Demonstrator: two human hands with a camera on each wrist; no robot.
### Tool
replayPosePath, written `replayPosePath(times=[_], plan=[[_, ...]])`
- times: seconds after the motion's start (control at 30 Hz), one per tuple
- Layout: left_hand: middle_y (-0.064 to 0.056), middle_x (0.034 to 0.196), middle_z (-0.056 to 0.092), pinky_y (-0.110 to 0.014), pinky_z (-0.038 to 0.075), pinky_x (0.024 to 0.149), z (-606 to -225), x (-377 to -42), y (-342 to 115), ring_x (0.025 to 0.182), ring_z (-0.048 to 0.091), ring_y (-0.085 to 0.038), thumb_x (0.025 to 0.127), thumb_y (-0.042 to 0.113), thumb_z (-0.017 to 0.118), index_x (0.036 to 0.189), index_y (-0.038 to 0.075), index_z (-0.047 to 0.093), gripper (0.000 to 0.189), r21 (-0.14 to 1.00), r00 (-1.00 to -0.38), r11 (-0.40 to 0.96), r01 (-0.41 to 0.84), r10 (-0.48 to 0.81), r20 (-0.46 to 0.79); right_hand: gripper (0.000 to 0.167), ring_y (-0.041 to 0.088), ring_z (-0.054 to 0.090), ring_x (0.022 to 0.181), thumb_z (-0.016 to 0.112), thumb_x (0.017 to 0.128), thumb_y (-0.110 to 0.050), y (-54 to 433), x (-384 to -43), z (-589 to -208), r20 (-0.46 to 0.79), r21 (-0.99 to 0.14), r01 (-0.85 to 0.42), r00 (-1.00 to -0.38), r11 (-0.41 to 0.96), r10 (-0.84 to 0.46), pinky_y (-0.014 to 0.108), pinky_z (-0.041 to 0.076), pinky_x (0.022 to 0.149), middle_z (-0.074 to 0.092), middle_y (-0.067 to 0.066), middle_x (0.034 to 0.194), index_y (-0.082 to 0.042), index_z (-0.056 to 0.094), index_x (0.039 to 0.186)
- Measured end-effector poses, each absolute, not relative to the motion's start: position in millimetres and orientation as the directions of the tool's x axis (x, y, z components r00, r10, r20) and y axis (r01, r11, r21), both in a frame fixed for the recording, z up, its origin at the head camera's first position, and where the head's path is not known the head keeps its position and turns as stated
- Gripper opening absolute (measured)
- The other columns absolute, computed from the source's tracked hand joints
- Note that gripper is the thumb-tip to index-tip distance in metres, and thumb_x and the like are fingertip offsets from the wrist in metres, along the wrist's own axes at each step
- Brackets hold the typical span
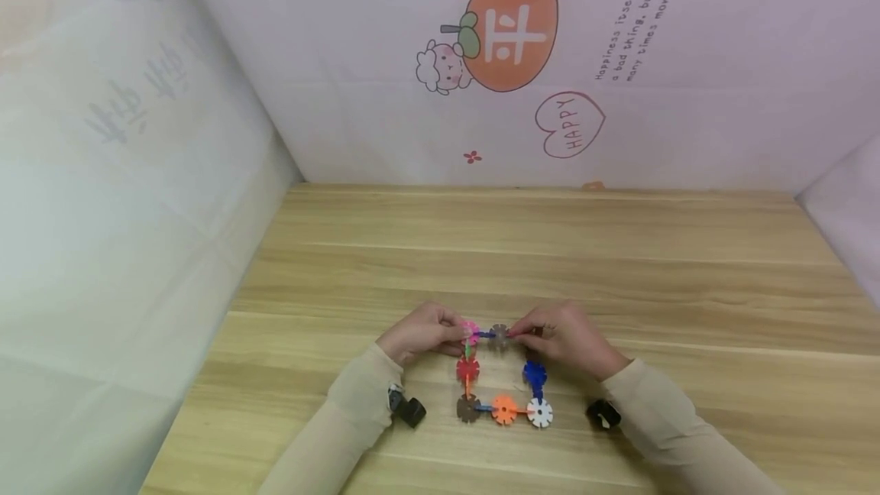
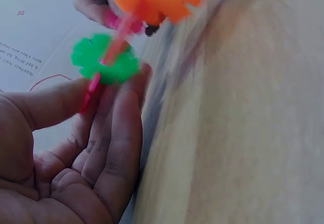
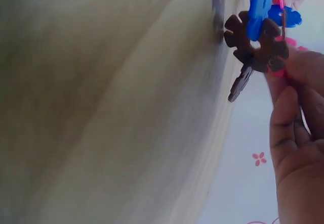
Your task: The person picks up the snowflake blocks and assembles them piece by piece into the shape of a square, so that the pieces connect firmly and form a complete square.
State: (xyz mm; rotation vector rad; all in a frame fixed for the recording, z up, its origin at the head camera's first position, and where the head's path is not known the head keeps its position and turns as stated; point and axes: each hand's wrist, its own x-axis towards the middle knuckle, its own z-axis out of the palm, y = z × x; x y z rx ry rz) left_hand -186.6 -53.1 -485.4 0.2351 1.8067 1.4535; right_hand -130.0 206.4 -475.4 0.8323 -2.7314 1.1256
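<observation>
Several slotted plastic snowflake discs are joined in a roughly square outline. My left hand pinches its far left corner at the pink disc. My right hand pinches the edge of a brown disc on the far side; in the right wrist view a blue disc is slotted into that brown disc. Down the left side run a green disc and a red disc. Along the near side lie a dark brown disc, an orange disc and a white disc.
A blue disc tops the right side of the outline, just below my right fingers. Bare wooden tabletop surrounds the discs. Behind it hangs a printed white cloth, with another cloth along the left. Black wrist cameras sit by both sleeves.
</observation>
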Motion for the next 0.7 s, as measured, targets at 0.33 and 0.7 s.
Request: replayPosePath(times=[0.33, 0.7], plan=[[-0.013, 0.092, 0.071, -0.032, 0.062, 0.078, -486.4, -184.3, -52.7, 0.074, 0.071, -0.016, 0.096, 0.002, 0.06, 0.101, -0.009, 0.067, 0.014, 0.891, -0.664, 0.321, -0.319, 0.595, -0.452, 0.019, 0.005, 0.068, 0.078, 0.078, 0.081, -0.003, 207.8, -127.3, -474.1, 0.206, -0.657, -0.448, -0.88, 0.607, -0.427, 0.018, 0.058, 0.065, 0.076, -0.001, 0.094, -0.016, 0.077, 0.095], [-0.013, 0.095, 0.071, -0.031, 0.062, 0.079, -485.0, -184.9, -56.2, 0.075, 0.07, -0.014, 0.096, 0.002, 0.059, 0.102, -0.01, 0.067, 0.015, 0.898, -0.668, 0.316, -0.305, 0.601, -0.438, 0.022, 0.019, 0.068, 0.098, 0.068, 0.092, -0.012, 230.2, -125.0, -470.9, -0.02, -0.719, -0.225, -0.939, 0.658, -0.344, 0.032, 0.059, 0.086, 0.073, 0.005, 0.109, -0.007, 0.069, 0.113]])
